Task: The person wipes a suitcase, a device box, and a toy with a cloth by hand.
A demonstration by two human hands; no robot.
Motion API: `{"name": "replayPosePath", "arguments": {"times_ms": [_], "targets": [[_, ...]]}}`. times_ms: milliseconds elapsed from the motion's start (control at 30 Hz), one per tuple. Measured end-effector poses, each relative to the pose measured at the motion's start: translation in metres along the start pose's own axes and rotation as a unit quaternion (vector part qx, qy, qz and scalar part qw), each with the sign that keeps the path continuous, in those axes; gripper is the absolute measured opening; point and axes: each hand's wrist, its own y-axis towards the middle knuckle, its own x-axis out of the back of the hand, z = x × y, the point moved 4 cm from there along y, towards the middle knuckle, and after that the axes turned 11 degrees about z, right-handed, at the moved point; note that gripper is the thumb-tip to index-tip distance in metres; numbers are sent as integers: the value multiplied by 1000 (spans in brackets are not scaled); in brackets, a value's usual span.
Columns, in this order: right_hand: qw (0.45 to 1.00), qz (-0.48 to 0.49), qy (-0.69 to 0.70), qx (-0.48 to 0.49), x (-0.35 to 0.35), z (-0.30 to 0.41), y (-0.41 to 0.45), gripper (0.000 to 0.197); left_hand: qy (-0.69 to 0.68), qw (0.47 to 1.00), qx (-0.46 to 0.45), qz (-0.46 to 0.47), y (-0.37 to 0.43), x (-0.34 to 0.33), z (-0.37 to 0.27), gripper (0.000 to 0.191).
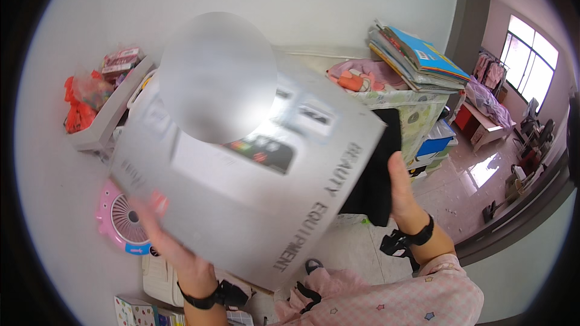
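Observation:
A large grey-white cardboard box (253, 217) with printing and labels fills the middle of the head view, tilted and partly blurred. Along its lower left edge, my left hand (170, 244) grips it, with the fingertips blurred against the side. My right hand (403, 190) is on the right, holding black cloth (374, 181) that lies against or behind the box's right side; whether it also touches the box cannot be told. A round blurred patch covers the upper left part of the box.
Books and folders (421, 59) are stacked on a cloth-covered unit (417, 113), beside a pink plush item (367, 72). A white shelf (111, 113) with bags hangs at left, above a pink fan (122, 217). A doorway at right shows another room with a red-sided table (480, 127).

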Motion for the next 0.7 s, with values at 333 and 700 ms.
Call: {"name": "replayPosePath", "arguments": {"times_ms": [333,700], "targets": [[968,-145,-158,134,110,71,24,54,71,922,226,305,122,-137,145,35],[899,-203,-348,172,154,71,60,63,182,880,354,260,206,-159,244,36]]}}
